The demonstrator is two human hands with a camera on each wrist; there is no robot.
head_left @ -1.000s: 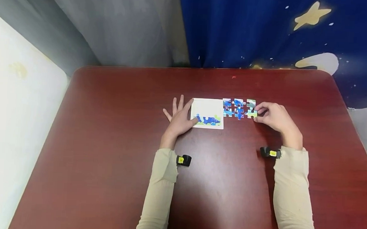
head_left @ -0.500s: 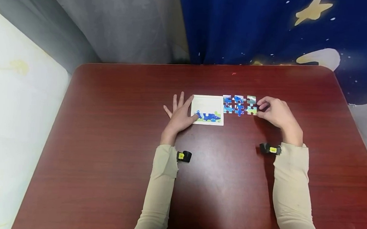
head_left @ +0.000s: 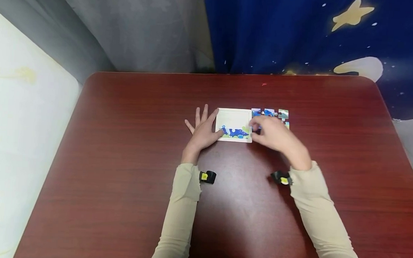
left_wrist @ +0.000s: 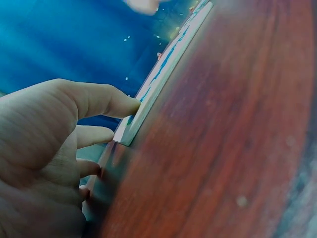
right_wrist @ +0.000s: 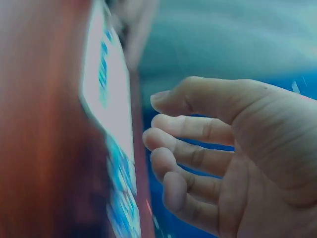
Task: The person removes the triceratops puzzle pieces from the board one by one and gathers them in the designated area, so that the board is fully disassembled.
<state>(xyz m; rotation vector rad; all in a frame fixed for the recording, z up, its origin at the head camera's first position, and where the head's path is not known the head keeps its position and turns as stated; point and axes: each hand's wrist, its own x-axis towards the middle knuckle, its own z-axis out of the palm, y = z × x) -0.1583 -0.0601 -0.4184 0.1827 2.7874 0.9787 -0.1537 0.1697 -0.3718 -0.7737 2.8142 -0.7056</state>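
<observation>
A white square puzzle tray (head_left: 233, 118) lies flat, with a row of blue and green jigsaw pieces (head_left: 236, 133) along its near side. My left hand (head_left: 202, 135) rests at the tray's left edge, fingers spread and thumb over its near-left corner. In the left wrist view, the thumb (left_wrist: 116, 103) touches the tray's rim. My right hand (head_left: 274, 132) hovers at the tray's right edge, covering some of the loose jigsaw pieces (head_left: 283, 114). The right wrist view shows the fingers (right_wrist: 190, 153) loosely bent with nothing between thumb and fingertips.
Both things stand on a dark red table (head_left: 140, 141). Behind its far edge hang a grey curtain (head_left: 145, 30) and a blue curtain (head_left: 273, 32). A white surface (head_left: 24, 109) stands along the left. A black strap camera sits at each wrist.
My right hand has moved left from the outer end of the loose pieces, across them to the tray's right edge. The left hand has stayed on the tray.
</observation>
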